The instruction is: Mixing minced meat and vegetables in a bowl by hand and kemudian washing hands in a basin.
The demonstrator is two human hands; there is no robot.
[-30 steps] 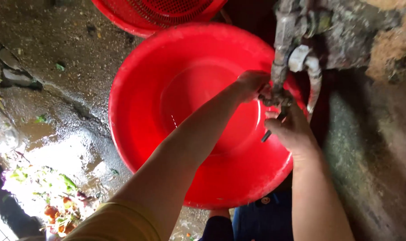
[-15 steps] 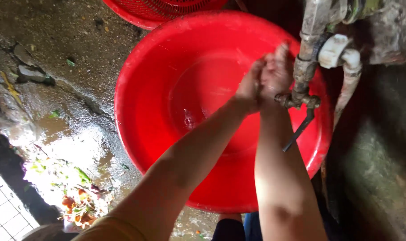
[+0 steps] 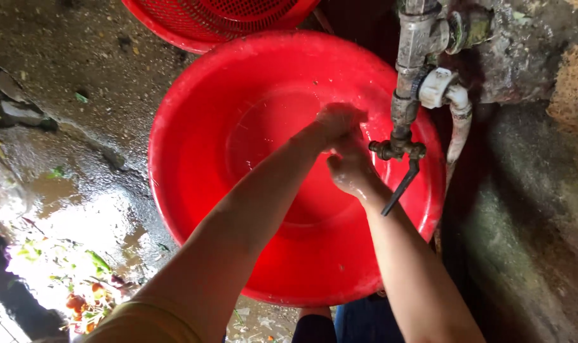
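Note:
A big red plastic basin [image 3: 193,159] stands on the wet ground under a metal tap [image 3: 400,146]. Over the basin's middle my left hand [image 3: 336,121] and my right hand [image 3: 349,168] press together, fingers curled against each other, just left of the tap's spout. Both hands look wet and hold no object. The tap's dark lever [image 3: 400,187] hangs down beside my right wrist. A little water lies at the basin's bottom.
A red mesh basket [image 3: 219,19] sits beyond the basin's far rim. A white hose fitting [image 3: 444,95] joins the pipe against a rough stone wall [image 3: 530,209] on the right. Wet concrete with puddles and vegetable scraps [image 3: 73,286] spreads to the left.
My right hand has left the tap and come down to meet the left one over the basin. Both hands have shifted slightly lower and left of the spout.

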